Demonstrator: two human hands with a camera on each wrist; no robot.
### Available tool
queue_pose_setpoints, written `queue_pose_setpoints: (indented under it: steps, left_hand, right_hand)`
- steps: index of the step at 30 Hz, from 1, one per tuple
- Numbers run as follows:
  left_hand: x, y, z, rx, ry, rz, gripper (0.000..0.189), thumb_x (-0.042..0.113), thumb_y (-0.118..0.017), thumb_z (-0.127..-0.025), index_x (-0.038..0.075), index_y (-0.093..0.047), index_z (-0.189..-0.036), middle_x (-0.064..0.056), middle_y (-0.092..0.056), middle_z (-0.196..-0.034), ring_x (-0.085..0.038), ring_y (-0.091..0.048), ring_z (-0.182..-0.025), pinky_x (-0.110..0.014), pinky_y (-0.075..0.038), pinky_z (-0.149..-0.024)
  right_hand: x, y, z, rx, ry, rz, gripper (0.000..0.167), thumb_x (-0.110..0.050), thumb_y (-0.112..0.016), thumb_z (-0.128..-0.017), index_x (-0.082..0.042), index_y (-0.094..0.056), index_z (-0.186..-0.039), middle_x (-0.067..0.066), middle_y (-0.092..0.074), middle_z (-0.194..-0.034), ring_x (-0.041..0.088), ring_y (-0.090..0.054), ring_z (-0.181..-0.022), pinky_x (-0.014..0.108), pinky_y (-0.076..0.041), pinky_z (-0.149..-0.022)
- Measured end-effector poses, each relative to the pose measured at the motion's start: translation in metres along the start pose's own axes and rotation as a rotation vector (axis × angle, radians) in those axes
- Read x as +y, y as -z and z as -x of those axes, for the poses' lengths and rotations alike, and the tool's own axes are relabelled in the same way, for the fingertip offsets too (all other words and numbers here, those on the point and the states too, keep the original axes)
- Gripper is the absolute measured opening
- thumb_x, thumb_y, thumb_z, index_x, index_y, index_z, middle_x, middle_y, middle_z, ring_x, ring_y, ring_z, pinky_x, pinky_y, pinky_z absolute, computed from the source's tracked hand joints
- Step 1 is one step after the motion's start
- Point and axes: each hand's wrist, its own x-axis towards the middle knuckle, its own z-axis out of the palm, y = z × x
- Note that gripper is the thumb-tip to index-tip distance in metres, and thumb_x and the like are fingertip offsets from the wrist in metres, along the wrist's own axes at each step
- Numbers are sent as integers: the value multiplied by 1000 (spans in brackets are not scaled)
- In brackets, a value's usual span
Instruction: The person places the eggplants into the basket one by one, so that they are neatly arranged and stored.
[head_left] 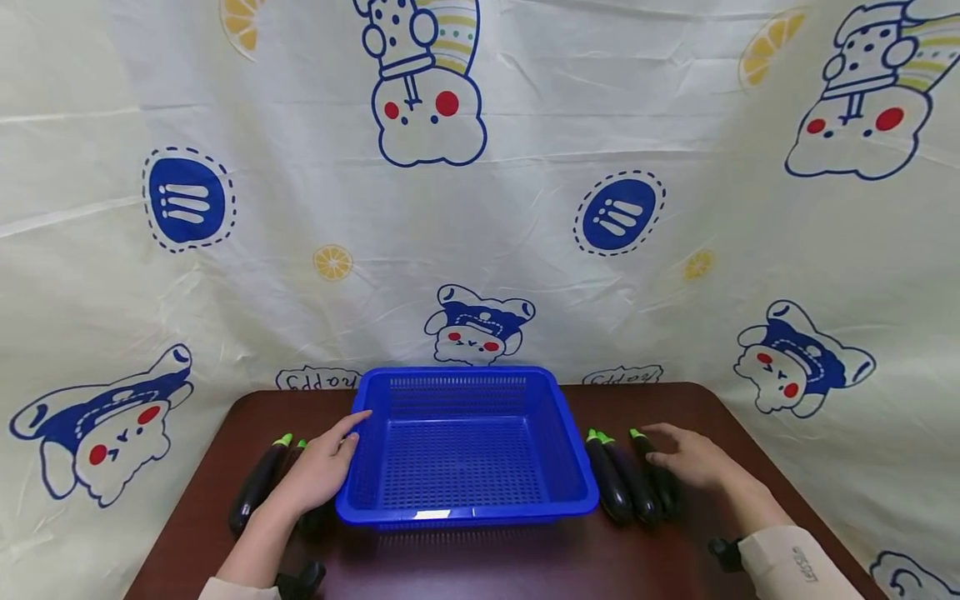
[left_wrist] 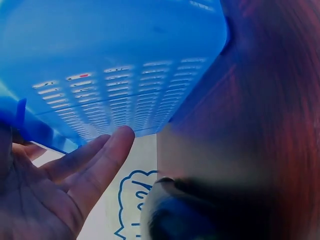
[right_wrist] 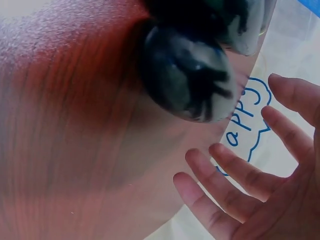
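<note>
Blue basket: a rectangular blue basket (head_left: pixel 510 510) stands upright at the middle of the table (head_left: pixel 420 575), its long axis running parallel to the far edge and its back wall close to that edge; inside, the bare perforated floor shows from wall to wall.
Eggplants, right: three dark eggplants (head_left: pixel 637 492) lie side by side on the table between the basket and the right edge, green caps pointing to the far edge and slightly left, rounded ends to the near edge.
Eggplants, left: one eggplant (head_left: pixel 257 490) lies near the left edge, cap toward the far edge and leaning right; a second green cap (head_left: pixel 302 444) shows beside it, its body mostly hidden by the arm.
Left hand: the left hand (head_left: pixel 322 471) is at the basket's left wall, fingers extended, one fingertip over the rim; how firmly it touches, I cannot tell.
Right hand: the right hand (head_left: pixel 693 457) is just beside the outermost right eggplant, fingers spread.
Left wrist view only: the outer face of the basket's side wall, light coming through its rows of slots.
Right wrist view only: a glossy rounded eggplant end with dark reflections, and a gap between it and the fingertips.
</note>
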Motion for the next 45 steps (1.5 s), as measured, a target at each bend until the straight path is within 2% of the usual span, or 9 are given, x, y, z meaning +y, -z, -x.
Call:
queue_pose_setpoints:
  steps: [5, 9, 16, 22, 28, 38, 45]
  left_hand:
    - [-1, -3, -3, 27, -11, 25, 43, 20, -38, -113, 18, -47, -155, -24, -57, -148, -33, -67, -119, -53, -53, -97]
    - [-2, -7, -7, 26, 1, 67, 44, 21, -38, -113, 21, -45, -157, -23, -57, -147, -32, -67, -116, -50, -54, -94]
    - [-2, -14, -9, 17, 32, 151, 45, 24, -40, -113, 25, -42, -158, -23, -58, -146, -28, -70, -108, -43, -57, -85]
    - [-4, -16, -6, 14, 56, 210, 45, 27, -41, -113, 29, -42, -158, -21, -58, -146, -26, -71, -104, -41, -58, -81]
    - [-7, -14, -2, -6, 64, 261, 46, 33, -43, -113, 32, -40, -159, -21, -55, -149, -25, -72, -103, -42, -60, -81]
    - [-10, -10, -2, 6, 78, 227, 45, 33, -44, -112, 36, -42, -157, -19, -58, -146, -23, -73, -100, -39, -60, -80]
    - [-16, -6, 2, 13, 82, 184, 46, 35, -42, -113, 33, -40, -159, -19, -51, -154, -27, -69, -112, -43, -57, -87]
  right_hand:
    - [4, -1, -1, -12, -20, -31, 53, -28, -68, -99, -5, -54, -145, 30, -65, -127, 48, -63, -114, 59, -54, -85]
    - [10, -5, 1, -17, -28, -38, 51, -28, -68, -99, -6, -56, -144, 30, -65, -130, 46, -64, -115, 62, -52, -88]
    - [20, -9, 6, -8, -47, -54, 50, -27, -69, -99, -5, -57, -142, 24, -68, -117, 38, -63, -106, 58, -51, -85]
    - [26, -13, 6, -9, -71, -68, 51, -32, -67, -100, -6, -57, -142, 37, -62, -131, 55, -59, -122, 66, -50, -90]
    - [29, -18, 3, -6, -108, -85, 51, -34, -66, -100, -8, -57, -144, 39, -57, -138, 58, -54, -128, 69, -48, -93]
    - [29, -21, -3, 4, -120, -86, 52, -35, -64, -101, -8, -55, -145, 39, -54, -141, 58, -54, -128, 69, -48, -92]
    - [15, -15, -8, 5, -74, -92, 51, -32, -65, -102, -8, -56, -145, 39, -53, -143, 58, -52, -131, 70, -47, -95]
